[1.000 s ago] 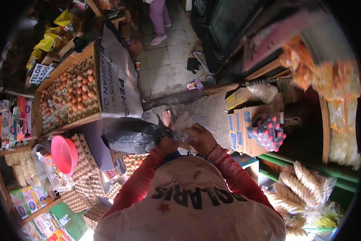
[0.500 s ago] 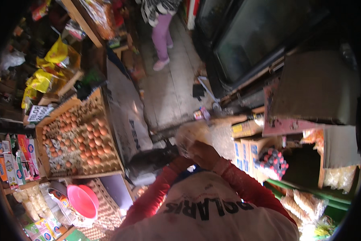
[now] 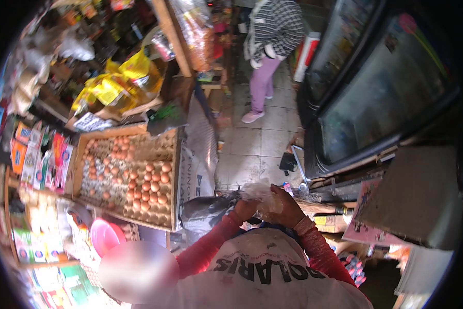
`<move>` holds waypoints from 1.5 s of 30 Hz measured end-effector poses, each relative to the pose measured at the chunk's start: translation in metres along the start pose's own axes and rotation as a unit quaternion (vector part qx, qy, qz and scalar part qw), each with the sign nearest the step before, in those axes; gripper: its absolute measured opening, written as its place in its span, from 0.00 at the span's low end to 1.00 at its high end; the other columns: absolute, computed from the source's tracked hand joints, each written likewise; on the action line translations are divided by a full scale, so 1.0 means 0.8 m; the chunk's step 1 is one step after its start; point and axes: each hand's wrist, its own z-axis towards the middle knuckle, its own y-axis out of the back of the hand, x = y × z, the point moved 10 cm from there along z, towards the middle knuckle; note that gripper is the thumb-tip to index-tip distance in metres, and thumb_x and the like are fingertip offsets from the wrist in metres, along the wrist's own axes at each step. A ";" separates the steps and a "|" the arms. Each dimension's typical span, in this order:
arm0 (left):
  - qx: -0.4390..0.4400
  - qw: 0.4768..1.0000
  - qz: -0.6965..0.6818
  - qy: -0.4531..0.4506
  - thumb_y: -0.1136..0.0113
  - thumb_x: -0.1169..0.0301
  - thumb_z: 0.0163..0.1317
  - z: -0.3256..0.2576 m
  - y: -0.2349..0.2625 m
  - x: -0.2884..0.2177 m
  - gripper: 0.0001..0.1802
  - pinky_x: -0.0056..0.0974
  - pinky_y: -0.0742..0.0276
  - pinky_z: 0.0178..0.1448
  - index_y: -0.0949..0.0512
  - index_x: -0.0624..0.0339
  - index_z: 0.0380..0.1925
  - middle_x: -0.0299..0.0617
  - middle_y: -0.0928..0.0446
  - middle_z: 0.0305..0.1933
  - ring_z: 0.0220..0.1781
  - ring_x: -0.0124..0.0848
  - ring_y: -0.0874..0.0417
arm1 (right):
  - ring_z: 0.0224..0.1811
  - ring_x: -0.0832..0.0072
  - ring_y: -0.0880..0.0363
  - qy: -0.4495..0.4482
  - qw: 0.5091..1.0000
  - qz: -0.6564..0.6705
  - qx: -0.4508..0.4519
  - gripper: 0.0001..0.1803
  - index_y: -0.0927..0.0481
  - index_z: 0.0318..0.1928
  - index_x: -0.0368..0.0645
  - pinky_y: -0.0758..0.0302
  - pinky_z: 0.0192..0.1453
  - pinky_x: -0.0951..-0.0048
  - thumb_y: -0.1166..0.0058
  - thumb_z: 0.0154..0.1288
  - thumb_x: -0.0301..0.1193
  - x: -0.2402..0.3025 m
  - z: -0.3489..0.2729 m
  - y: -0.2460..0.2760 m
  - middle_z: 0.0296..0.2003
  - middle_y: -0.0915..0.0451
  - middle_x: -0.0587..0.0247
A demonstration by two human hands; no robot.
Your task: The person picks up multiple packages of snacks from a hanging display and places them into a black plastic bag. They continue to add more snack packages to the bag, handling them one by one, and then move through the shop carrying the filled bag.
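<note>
In front of my chest is a crumpled clear plastic bag (image 3: 258,191) with something pale inside that I cannot make out. My left hand (image 3: 246,210) is closed on its near left side. My right hand (image 3: 287,207) grips it from the right, fingers bent around the plastic. A black plastic bag (image 3: 206,211) sits just left of my left hand. Whether it hangs from that hand cannot be seen. Both my arms have red sleeves.
Brown eggs lie on trays in a wooden crate (image 3: 176,175) at left. Yellow packets (image 3: 113,90) stand behind it, a pink basin (image 3: 107,237) nearer. Glass-doored fridges (image 3: 381,98) line the right. A person in purple trousers (image 3: 264,85) stands in the tiled aisle (image 3: 242,149).
My view has shifted, so the surroundings sit further right. The clear bag, raised and rounded before, is now bunched between my hands. The person in the aisle is more fully in view.
</note>
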 end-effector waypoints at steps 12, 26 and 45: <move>-0.004 0.918 -0.033 0.395 0.37 0.56 0.65 -0.064 0.025 0.025 0.20 0.37 0.22 0.44 0.18 0.64 0.43 0.42 0.17 0.35 0.36 0.27 0.19 | 0.47 0.56 0.16 -0.019 0.968 -0.047 0.246 0.22 0.19 0.50 0.44 0.22 0.49 0.62 0.35 0.56 0.39 -0.019 0.094 -0.053 0.40 0.15 0.50; -0.299 0.873 -0.108 0.371 0.39 0.53 0.63 -0.310 0.105 0.087 0.22 0.41 0.21 0.42 0.18 0.62 0.41 0.44 0.16 0.33 0.34 0.36 0.15 | 0.49 0.69 0.19 0.059 0.945 0.318 -0.054 0.23 0.29 0.60 0.42 0.17 0.46 0.71 0.42 0.67 0.30 0.212 0.342 -0.023 0.51 0.22 0.60; -0.378 0.843 0.072 0.376 0.38 0.49 0.60 -0.346 0.155 0.090 0.25 0.48 0.26 0.39 0.21 0.65 0.35 0.56 0.20 0.30 0.35 0.52 0.18 | 0.57 0.62 0.22 0.030 0.963 0.265 -0.030 0.31 0.22 0.55 0.31 0.29 0.61 0.63 0.36 0.60 0.45 0.127 0.627 -0.358 0.55 0.20 0.50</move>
